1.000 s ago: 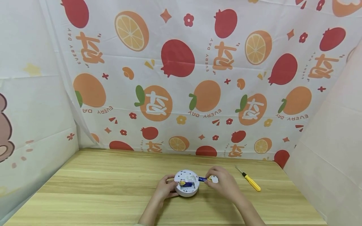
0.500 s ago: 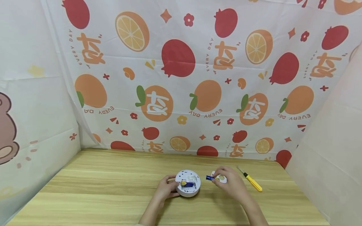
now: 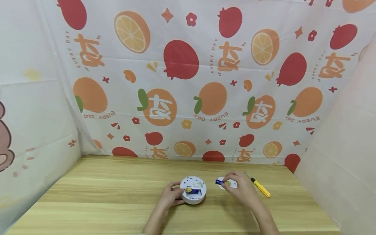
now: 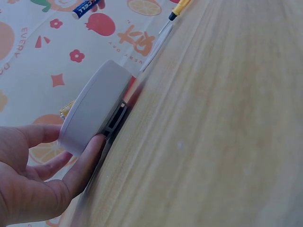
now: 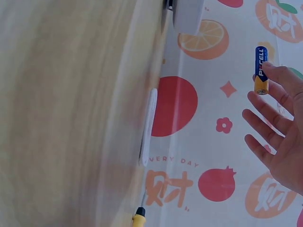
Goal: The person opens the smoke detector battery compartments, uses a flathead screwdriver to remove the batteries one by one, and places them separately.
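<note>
A round white device, like a smoke detector [image 3: 192,199], stands on the table with its battery compartment facing up. At its left side my left hand [image 3: 171,195] grips the rim, thumb and fingers around the edge. Inside the compartment lies a blue-and-yellow battery [image 3: 194,191]; its yellow end pokes above the rim in the left wrist view. To the right of the device, my right hand [image 3: 241,186] pinches another blue-and-yellow battery [image 5: 261,71] between thumb and index finger, off the table. The other fingers of that hand are spread.
Under and behind my right hand a flat white cover [image 5: 149,125] lies on the wooden table [image 3: 117,195]. A screwdriver with a yellow handle [image 3: 262,188] rests farther right. Fruit-printed cloth [image 3: 182,107] hangs along the table's back edge.
My right hand has moved right, carrying its battery away from the device and over toward the white cover. My left hand keeps its grip on the device.
</note>
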Available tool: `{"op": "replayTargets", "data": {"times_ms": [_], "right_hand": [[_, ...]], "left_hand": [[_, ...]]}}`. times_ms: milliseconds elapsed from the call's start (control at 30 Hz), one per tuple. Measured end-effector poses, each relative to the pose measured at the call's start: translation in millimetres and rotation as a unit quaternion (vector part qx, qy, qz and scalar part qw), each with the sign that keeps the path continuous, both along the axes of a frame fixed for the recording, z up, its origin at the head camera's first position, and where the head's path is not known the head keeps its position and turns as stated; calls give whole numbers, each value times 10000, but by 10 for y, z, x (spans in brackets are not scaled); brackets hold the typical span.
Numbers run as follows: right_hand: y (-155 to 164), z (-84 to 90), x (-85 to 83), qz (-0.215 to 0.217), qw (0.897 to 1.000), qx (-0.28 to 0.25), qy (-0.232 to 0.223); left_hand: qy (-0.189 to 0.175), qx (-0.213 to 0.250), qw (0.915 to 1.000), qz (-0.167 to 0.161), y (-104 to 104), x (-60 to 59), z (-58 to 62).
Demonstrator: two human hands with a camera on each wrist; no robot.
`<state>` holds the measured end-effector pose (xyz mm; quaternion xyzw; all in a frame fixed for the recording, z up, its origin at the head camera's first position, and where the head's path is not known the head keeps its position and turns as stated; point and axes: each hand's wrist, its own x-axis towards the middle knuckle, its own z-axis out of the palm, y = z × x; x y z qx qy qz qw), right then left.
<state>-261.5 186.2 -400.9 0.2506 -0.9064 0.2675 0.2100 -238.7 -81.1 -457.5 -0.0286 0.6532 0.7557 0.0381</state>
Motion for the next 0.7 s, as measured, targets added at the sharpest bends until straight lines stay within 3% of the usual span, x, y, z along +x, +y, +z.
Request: {"op": "replayTargets", "data": {"times_ms": [200, 700], "right_hand": [[45, 68, -7, -40, 9999, -49, -79], [337, 114, -42, -635, 9978, 139, 115]], "left_hand": [[-24, -46, 10000, 21, -27, -4, -9], [25, 1, 10000, -88, -14, -34, -10]]}}
